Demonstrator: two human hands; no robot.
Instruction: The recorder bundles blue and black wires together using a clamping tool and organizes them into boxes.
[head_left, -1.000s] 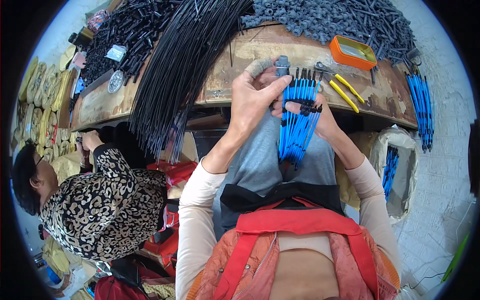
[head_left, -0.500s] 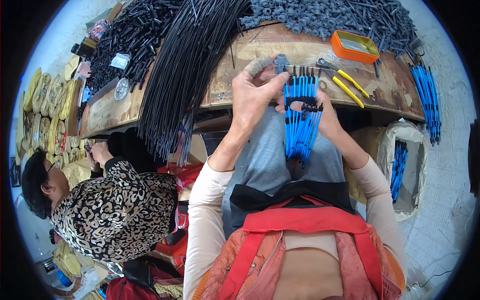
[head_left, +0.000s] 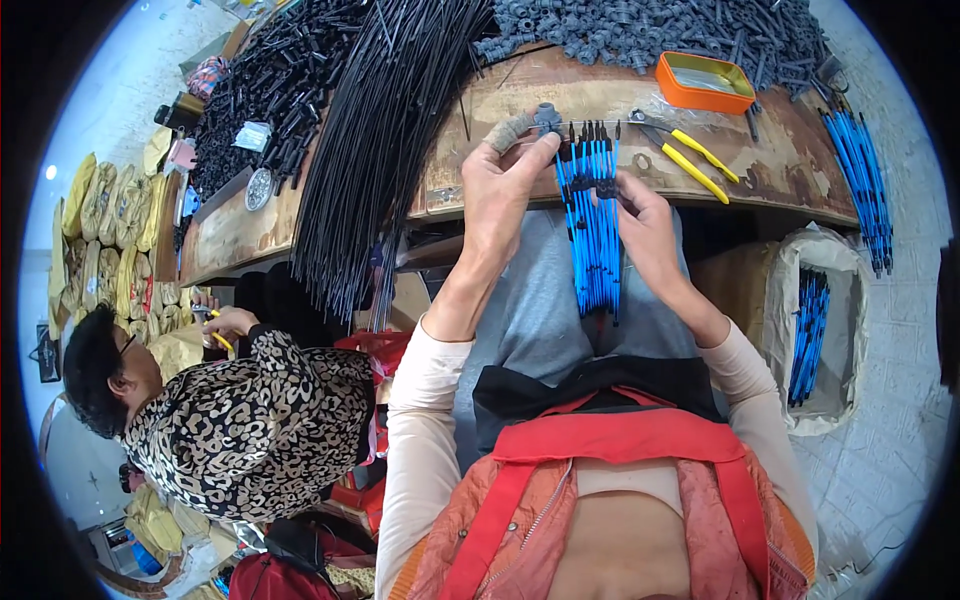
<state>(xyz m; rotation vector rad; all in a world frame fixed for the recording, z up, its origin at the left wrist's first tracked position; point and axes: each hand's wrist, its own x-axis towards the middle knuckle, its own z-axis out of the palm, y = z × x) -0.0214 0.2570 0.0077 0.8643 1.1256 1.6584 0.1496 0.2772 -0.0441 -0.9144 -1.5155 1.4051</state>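
A bundle of blue rods [head_left: 592, 225] with black tips is held upright above the lap, just short of the near edge of the worktop [head_left: 560, 95]. Right hand [head_left: 645, 215]: grip pinched on the bundle at a black clip near its upper end. Left hand [head_left: 500, 185]: grip closed on a small grey fitting [head_left: 545, 117] beside the rod tips, one finger wrapped in tape. The wooden worktop carries one orange tray [head_left: 705, 82], one pair of yellow-handled pliers [head_left: 685, 150], a sheaf of long black rods [head_left: 385, 130], a heap of grey fittings [head_left: 640, 30] and a second group of blue rods [head_left: 860, 185]. One white sack [head_left: 820, 330] at the right holds more blue rods. A second person [head_left: 220, 420] in a patterned top sits at the left.
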